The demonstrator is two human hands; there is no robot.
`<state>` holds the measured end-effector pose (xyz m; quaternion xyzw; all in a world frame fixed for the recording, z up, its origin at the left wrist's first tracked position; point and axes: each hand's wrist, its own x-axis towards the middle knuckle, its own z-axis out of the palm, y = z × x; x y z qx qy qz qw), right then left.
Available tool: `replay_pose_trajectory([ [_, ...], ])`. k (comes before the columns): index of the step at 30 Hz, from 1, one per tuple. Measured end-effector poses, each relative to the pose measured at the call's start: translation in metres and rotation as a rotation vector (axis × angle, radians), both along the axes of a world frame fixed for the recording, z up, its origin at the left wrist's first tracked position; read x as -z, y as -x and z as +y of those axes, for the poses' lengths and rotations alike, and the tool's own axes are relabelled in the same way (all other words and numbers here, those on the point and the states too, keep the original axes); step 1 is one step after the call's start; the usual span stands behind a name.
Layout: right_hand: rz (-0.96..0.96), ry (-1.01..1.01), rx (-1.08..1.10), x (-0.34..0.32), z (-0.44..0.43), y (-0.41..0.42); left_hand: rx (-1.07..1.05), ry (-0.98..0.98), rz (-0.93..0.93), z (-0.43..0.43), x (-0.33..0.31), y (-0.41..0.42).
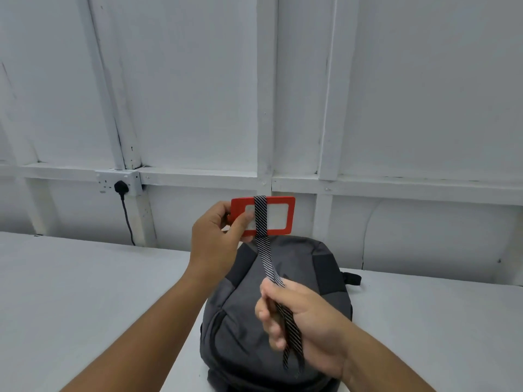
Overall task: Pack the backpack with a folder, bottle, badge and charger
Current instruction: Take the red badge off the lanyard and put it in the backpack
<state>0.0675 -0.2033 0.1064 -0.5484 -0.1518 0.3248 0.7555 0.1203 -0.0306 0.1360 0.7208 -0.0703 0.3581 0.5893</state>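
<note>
Red badge [280, 219] sits long-axis left-right, pinched by left hand [215, 239] over far end of backpack [235, 309] (right hand [302, 323] nearer, gripping lanyard [266, 258]).

Bare indoor workroom, white-painted battened wall [184, 80], double socket [105, 182] with black plug [122, 187], plain white table [70, 292]
</note>
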Motion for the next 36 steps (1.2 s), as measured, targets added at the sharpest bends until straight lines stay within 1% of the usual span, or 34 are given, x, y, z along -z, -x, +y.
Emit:
replay_pose_trajectory([
  [2, 0.001, 0.043, -0.013, -0.010, 0.003, 0.009, -0.058, -0.072, -0.016, 0.006, 0.006, -0.002],
  [4, 0.029, 0.067, -0.079, -0.030, 0.005, 0.015, -0.066, -0.113, -0.021, 0.011, 0.011, -0.001],
  [7, -0.050, 0.114, -0.121, -0.067, 0.011, 0.013, -0.028, -0.166, 0.025, 0.016, 0.023, 0.007],
  [9, -0.121, 0.131, -0.094, -0.096, 0.014, 0.003, 0.085, -0.101, 0.097, 0.017, 0.032, 0.014],
  [11, -0.128, 0.132, -0.054, -0.122, 0.014, -0.011, 0.123, -0.057, 0.105, 0.016, 0.040, 0.019],
  [13, -0.072, 0.070, -0.041, -0.139, 0.014, -0.027, 0.110, -0.078, 0.083, 0.013, 0.044, 0.025],
  [15, 0.018, -0.061, -0.015, -0.144, 0.015, -0.043, 0.124, -0.070, 0.116, 0.008, 0.043, 0.034],
  [18, 0.117, -0.194, 0.064, -0.131, 0.023, -0.062, 0.141, -0.032, 0.148, 0.004, 0.043, 0.046],
  [21, 0.172, -0.224, 0.048, -0.108, 0.027, -0.076, 0.202, 0.053, 0.168, -0.003, 0.046, 0.060],
  [26, 0.101, 0.041, -0.073, -0.070, 0.014, -0.089, 0.265, 0.210, 0.254, -0.013, 0.054, 0.075],
  [28, 0.103, 0.050, -0.125, -0.052, 0.001, -0.087, 0.240, 0.275, 0.274, -0.014, 0.051, 0.077],
  [30, 0.181, -0.085, -0.213, -0.029, -0.009, -0.074, 0.197, 0.324, 0.261, -0.011, 0.046, 0.076],
  [32, 0.269, -0.283, -0.264, -0.001, -0.011, -0.055, 0.157, 0.360, 0.232, -0.007, 0.042, 0.074],
  [34, 0.314, -0.439, -0.225, 0.023, -0.007, -0.038, 0.091, 0.342, 0.212, -0.004, 0.043, 0.070],
  [36, 0.334, -0.559, -0.140, 0.035, 0.002, -0.024, 0.028, 0.261, 0.185, -0.003, 0.047, 0.065],
])
